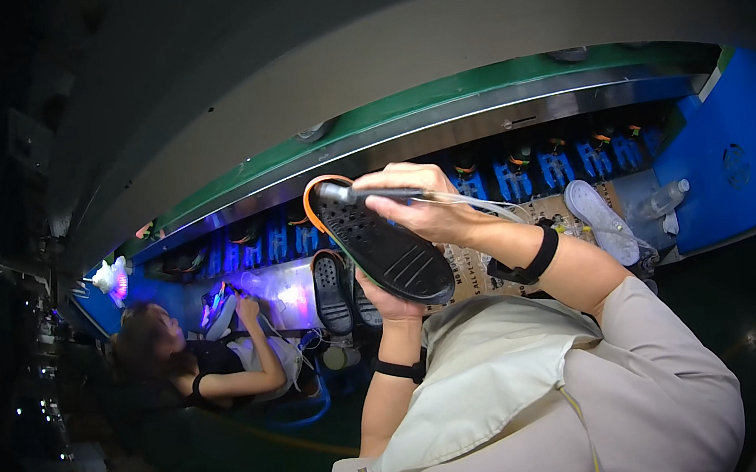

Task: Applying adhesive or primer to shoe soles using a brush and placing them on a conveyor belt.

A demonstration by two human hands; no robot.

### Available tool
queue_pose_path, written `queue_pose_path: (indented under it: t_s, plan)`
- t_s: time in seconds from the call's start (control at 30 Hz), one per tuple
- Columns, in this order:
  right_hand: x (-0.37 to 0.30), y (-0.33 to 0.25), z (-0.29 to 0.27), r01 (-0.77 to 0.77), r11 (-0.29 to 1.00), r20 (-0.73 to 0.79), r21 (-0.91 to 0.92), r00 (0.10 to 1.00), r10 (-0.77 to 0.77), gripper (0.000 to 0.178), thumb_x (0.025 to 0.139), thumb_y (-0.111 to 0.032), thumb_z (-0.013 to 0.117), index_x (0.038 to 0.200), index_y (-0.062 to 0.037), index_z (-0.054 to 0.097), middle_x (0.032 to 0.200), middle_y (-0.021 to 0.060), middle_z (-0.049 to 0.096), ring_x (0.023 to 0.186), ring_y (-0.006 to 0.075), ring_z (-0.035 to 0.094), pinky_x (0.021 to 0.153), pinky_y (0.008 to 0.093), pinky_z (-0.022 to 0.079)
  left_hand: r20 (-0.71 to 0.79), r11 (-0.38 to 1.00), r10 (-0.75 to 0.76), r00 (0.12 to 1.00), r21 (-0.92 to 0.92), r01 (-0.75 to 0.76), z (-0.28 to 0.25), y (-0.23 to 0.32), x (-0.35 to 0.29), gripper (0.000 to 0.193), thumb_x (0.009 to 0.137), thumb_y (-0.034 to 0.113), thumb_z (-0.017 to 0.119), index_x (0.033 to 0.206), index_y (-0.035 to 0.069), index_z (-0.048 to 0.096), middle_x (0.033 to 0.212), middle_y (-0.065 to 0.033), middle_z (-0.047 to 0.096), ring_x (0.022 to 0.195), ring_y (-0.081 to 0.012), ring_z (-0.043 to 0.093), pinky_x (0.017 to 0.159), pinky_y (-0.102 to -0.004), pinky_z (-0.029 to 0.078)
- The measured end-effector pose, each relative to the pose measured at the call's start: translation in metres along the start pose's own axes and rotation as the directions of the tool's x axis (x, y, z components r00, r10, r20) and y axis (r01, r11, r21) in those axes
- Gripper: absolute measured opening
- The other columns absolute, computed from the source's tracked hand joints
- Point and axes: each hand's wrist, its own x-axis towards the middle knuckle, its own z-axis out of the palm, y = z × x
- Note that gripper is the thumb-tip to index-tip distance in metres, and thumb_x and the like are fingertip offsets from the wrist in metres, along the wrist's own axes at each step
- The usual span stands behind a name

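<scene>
A black shoe sole [387, 252] with small holes, grooves at one end and an orange rim at the heel is tilted up in front of me. My left hand [390, 299] grips it from below near the grooved end, its fingers mostly hidden behind it. My right hand [423, 200] pinches a dark-handled brush [363, 193] with a pale tip, which lies against the heel end of the sole's perforated face. Thin pale tubes [478, 202] trail from the brush handle along my right forearm.
Ahead runs a bench with printed cardboard [472, 272], dark soles [331, 291], a grey-white shoe [601, 220] and a clear bottle [664, 198]. Blue holders [513, 180] line the machine's back. At left a co-worker [234, 367] handles a shoe [219, 310] under violet light.
</scene>
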Motion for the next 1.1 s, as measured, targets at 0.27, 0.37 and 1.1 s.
queue_pose_path:
  t_s: [0.27,0.37,1.1]
  plan:
    - [0.005,-0.009,-0.004,0.131,0.991,0.216,-0.022,0.969,-0.123,0.029,0.088,-0.013,0.078,0.117,-0.0132,0.077,0.092,0.0077,0.072,0.088,0.028,0.067,0.083,0.0399,0.049,0.003,0.998,0.054,0.999,0.021,-0.054,0.001,0.007,0.009,0.064,0.105,0.057,0.042,0.148,0.012,0.055,0.147,-0.0115,0.06,0.132,-0.0296,0.06,0.112,-0.0473,0.05]
    - [0.005,-0.013,-0.002,0.277,0.894,0.23,-0.353,0.951,-0.204,0.031,0.085,-0.015,0.081,0.116,-0.0154,0.076,0.089,0.0044,0.07,0.085,0.0246,0.063,0.082,0.0406,0.047,0.021,0.993,0.105,0.994,0.053,-0.106,-0.003,0.007,0.015,0.064,0.105,0.057,0.042,0.147,0.011,0.055,0.147,-0.012,0.058,0.132,-0.0305,0.059,0.113,-0.0474,0.049]
    - [-0.003,-0.038,-0.031,0.122,0.992,0.564,-0.016,0.821,-0.092,0.034,0.086,-0.017,0.08,0.12,-0.017,0.076,0.086,0.0004,0.064,0.09,0.0226,0.058,0.082,0.0401,0.043,0.405,0.995,0.07,0.912,-0.089,-0.036,0.011,0.052,0.042,0.092,0.085,0.078,0.065,0.146,0.009,0.054,0.14,-0.0212,0.058,0.128,-0.0383,0.055,0.108,-0.0542,0.05]
